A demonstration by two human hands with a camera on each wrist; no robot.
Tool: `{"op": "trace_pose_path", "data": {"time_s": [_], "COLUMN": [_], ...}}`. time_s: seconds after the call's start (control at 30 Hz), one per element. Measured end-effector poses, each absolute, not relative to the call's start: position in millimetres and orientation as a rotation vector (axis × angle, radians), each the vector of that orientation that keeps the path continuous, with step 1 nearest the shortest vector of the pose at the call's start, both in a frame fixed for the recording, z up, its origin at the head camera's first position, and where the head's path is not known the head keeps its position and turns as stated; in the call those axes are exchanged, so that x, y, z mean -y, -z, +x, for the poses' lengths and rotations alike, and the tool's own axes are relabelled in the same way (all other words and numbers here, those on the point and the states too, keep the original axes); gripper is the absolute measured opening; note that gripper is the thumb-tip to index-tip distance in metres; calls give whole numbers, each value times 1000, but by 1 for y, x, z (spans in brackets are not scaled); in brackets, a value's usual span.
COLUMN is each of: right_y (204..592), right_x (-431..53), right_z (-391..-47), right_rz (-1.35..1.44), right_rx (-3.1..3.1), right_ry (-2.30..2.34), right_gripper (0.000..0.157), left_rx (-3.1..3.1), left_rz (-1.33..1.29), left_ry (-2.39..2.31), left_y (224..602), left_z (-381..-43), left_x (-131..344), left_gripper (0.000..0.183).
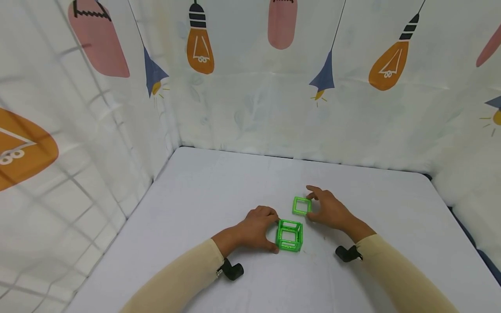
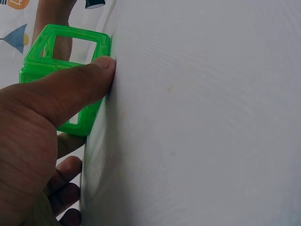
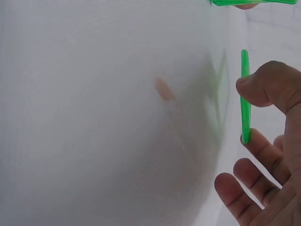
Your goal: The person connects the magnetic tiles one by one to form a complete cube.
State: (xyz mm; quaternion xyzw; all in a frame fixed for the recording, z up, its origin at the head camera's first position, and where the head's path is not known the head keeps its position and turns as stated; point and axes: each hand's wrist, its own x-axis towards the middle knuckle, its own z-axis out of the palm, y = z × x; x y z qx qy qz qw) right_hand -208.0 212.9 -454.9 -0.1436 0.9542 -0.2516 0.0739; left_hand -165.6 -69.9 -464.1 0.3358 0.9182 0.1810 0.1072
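Note:
A cube-shaped frame of green see-through square tiles (image 1: 288, 229) stands on the white table. My left hand (image 1: 256, 228) grips its left side, with the thumb (image 2: 94, 77) at the near lower corner and fingers behind. To the upper right of the cube, my right hand (image 1: 330, 211) pinches a single green square tile (image 1: 301, 213) between thumb and index finger. The right wrist view has this tile (image 3: 245, 113) edge-on, held off the tabletop, which carries its faint green shadow. The other right fingers are spread apart from it.
The white table (image 1: 219, 178) is bordered by a pale curtain (image 1: 250, 113) printed with lamps and bulbs at the back and sides. A small brown mark (image 3: 164, 89) is on the tabletop near my right hand. Dark wrist cameras (image 1: 232, 270) sit at both cuffs.

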Motion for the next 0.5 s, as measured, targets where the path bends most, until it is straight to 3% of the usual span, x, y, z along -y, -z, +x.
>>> {"op": "trace_pose_path", "data": {"time_s": [0.5], "right_y": [423], "right_x": [-219], "right_z": [-186], "right_rz": [-550], "right_rx": [-2884], "right_ry": [794], "right_gripper": [98], "left_rx": [-2702], "left_rz": [961], "left_ry": [-534], "left_y": [466], "left_z": [-168], "left_x": [69], "left_gripper": [70]}}
